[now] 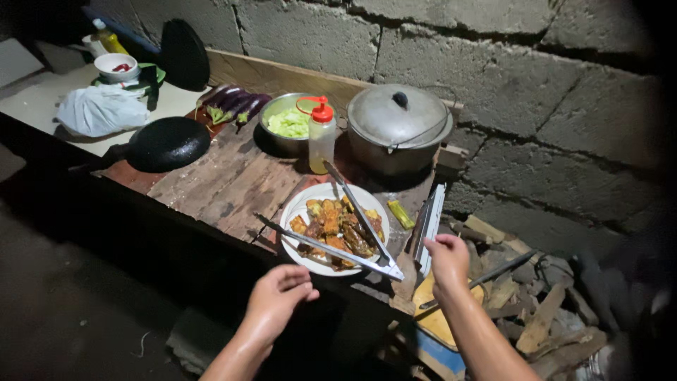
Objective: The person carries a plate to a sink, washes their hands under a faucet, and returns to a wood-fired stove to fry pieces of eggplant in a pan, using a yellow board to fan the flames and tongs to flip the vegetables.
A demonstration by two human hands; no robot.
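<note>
The rough wooden table [211, 183] carries a lidded pot [398, 127] behind the white plate [300, 212] of fried pieces, metal tongs [352, 233] lying open across that plate within reach, both hands near its front edge, left hand [278, 293] loosely curled, right hand [448, 257] empty.

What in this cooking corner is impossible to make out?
Head view only:
- Inside the lidded pot: the lid covers it.
- The white plastic bag: opaque, contents hidden.
- Part of the fried food on the white plate: the metal tongs lie across it.
- The right edge, past the firewood: too dark.
</note>
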